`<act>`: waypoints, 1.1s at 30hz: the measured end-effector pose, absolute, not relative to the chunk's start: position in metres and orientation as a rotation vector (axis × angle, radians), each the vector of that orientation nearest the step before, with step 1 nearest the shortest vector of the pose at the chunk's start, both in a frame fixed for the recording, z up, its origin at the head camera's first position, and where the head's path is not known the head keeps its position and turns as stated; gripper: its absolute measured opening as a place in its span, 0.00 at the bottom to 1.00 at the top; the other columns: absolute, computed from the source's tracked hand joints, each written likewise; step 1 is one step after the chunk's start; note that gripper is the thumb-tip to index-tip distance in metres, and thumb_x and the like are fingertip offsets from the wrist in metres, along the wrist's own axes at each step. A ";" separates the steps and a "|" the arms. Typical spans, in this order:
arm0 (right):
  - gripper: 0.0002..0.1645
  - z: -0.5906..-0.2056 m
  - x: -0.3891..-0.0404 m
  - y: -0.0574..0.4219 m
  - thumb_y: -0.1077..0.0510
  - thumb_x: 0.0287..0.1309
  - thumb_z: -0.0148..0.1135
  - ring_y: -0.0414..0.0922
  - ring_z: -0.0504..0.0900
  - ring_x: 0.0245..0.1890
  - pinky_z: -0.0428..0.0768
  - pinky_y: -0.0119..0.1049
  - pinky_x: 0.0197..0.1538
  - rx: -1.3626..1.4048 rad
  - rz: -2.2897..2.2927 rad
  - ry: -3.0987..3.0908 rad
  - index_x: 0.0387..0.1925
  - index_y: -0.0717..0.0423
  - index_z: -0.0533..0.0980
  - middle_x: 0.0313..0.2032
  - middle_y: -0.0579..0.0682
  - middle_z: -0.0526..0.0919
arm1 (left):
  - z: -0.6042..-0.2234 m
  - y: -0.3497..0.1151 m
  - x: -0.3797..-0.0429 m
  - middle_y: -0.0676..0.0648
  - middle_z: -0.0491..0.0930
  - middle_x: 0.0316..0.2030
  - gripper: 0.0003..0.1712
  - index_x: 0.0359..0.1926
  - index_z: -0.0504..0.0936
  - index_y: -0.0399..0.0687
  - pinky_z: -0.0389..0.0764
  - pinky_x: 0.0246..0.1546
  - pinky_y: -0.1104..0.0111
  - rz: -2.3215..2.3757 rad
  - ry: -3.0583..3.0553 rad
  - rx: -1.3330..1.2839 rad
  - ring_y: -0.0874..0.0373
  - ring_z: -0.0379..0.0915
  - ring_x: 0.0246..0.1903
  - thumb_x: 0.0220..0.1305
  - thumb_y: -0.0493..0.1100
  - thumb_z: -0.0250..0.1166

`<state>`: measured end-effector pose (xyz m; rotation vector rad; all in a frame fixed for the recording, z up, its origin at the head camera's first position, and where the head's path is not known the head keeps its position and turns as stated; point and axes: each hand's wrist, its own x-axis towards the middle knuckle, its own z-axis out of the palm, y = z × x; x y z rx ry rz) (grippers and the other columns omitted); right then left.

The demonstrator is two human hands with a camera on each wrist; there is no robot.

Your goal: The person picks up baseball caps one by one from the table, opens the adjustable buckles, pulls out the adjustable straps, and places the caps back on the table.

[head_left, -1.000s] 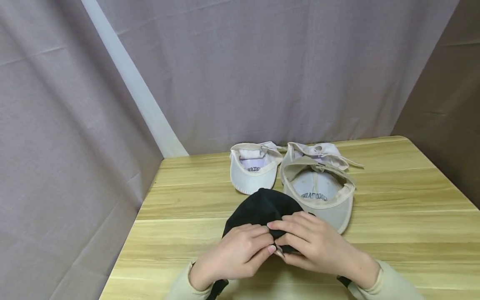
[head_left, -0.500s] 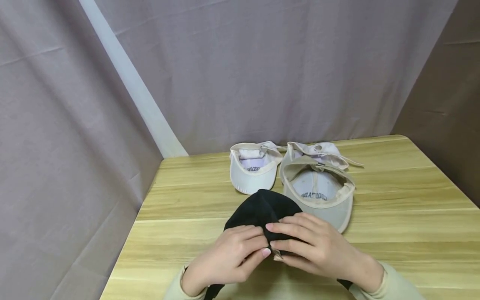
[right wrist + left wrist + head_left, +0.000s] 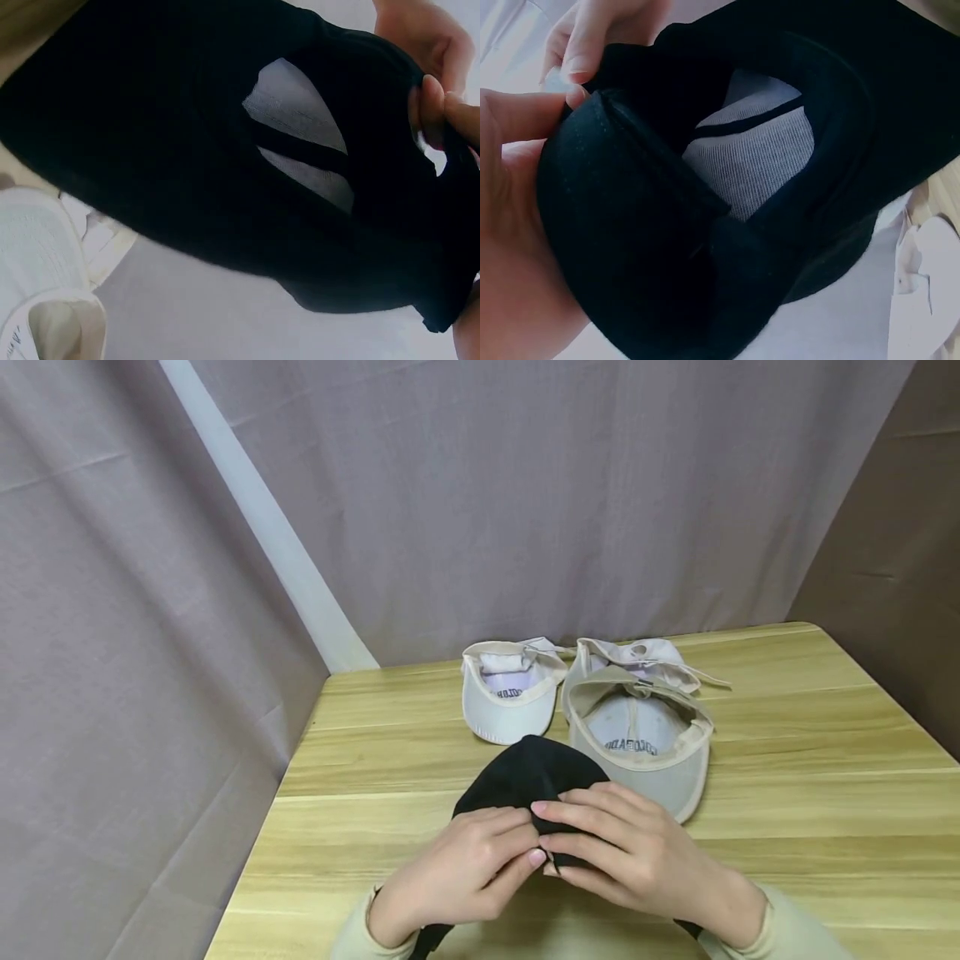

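Note:
Both hands hold a black cap [image 3: 525, 772] above the near part of the table, its rounded crown toward the head camera. My left hand [image 3: 468, 868] pinches the back edge between thumb and fingers. Beside it my right hand [image 3: 633, 852] grips the same edge, several fingers lying over the crown and its thumb mostly hidden. A small strap end [image 3: 553, 864] pokes out between the fingertips. In the left wrist view the cap's inside shows, with a grey lining [image 3: 757, 165] crossed by a black band. The brim spreads away from the hands.
A white cap [image 3: 510, 693] lies upturned at the back of the wooden table [image 3: 360, 760]. To its right, a beige cap [image 3: 660, 785] overlaps another pale cap [image 3: 652, 653]. Grey curtain [image 3: 480, 502] hangs behind the table.
Both hands have stayed at the cap's back edge with only small finger shifts. The strap end between them has turned, its tan face seen before and a thin dark edge now.

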<state>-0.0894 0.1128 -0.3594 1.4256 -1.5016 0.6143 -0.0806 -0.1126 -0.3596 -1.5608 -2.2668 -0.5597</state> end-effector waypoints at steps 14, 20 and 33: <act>0.14 -0.357 -0.089 0.111 0.53 0.71 0.60 0.50 0.84 0.42 0.79 0.40 0.43 1.438 0.541 -1.401 0.42 0.60 0.85 0.47 0.58 0.86 | -0.360 -0.122 -0.077 0.59 0.69 0.31 0.11 0.37 0.79 0.53 0.69 0.42 0.80 -0.676 -2.250 -1.624 0.70 0.65 0.33 0.76 0.42 0.52; 0.16 -0.351 -0.084 0.115 0.52 0.73 0.57 0.51 0.84 0.43 0.77 0.42 0.45 1.401 0.476 -1.488 0.44 0.57 0.85 0.48 0.57 0.86 | -0.360 -0.116 -0.074 0.60 0.66 0.29 0.12 0.34 0.77 0.54 0.68 0.38 0.81 -0.634 -2.266 -1.558 0.70 0.63 0.30 0.77 0.42 0.51; 0.15 -0.342 -0.085 0.114 0.56 0.69 0.54 0.49 0.85 0.41 0.80 0.41 0.39 1.343 0.351 -1.466 0.36 0.60 0.83 0.44 0.55 0.87 | -0.356 -0.112 -0.074 0.60 0.65 0.27 0.14 0.29 0.75 0.55 0.67 0.34 0.81 -0.593 -2.257 -1.475 0.71 0.62 0.28 0.76 0.43 0.52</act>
